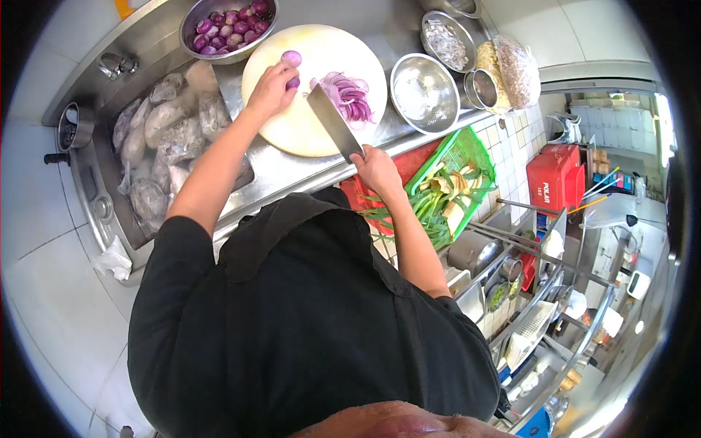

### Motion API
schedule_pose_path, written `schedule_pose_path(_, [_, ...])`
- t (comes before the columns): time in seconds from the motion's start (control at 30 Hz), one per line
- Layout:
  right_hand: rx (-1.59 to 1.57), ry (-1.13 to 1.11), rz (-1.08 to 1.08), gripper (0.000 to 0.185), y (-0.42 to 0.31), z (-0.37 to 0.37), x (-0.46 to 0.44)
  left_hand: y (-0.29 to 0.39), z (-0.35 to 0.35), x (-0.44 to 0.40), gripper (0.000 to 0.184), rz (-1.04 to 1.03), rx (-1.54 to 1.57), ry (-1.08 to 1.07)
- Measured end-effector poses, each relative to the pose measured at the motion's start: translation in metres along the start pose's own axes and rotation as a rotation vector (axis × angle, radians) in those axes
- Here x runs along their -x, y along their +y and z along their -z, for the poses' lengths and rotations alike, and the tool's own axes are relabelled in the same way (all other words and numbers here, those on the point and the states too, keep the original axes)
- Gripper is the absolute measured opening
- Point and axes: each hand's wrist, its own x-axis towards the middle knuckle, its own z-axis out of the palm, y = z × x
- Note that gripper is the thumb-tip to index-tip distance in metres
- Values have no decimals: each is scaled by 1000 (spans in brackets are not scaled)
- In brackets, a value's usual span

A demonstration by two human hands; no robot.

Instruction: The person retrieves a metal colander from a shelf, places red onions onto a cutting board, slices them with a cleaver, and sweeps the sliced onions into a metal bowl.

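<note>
A round pale cutting board lies on the steel counter. On it, my left hand has its fingers curled on a peeled red onion, partly hidden by them. Another purple onion piece sits just beyond the fingertips. My right hand grips the handle of a broad-bladed cleaver. Its blade slants over the board, beside a heap of sliced red onion. The blade's tip points up and left, apart from my left hand.
A bowl of peeled red onions stands behind the board. The sink at left holds bagged food. To the right are a perforated steel bowl, a bowl of pale pieces and a green basket of leafy scraps below the counter edge.
</note>
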Motion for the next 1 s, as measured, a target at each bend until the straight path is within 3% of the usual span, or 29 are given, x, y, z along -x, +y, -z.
schedule_pose_path(0.27, [-67,73,105,34,-17,-3,31,82,18,89,49,286,222,-79])
schedule_pose_path(0.4, [-32,37,107,29,-29,0,49,82,15,92,33,103,200,92])
schedule_pose_path(0.5, [16,53,103,27,-32,-3,52,76,15,91,28,81,153,4])
schedule_pose_path(0.73, [100,65,149,24,-32,3,62,70,9,90,27,1,156,91])
schedule_pose_path(1.0, [123,81,196,25,-30,-48,18,68,4,93,25,-2,123,87])
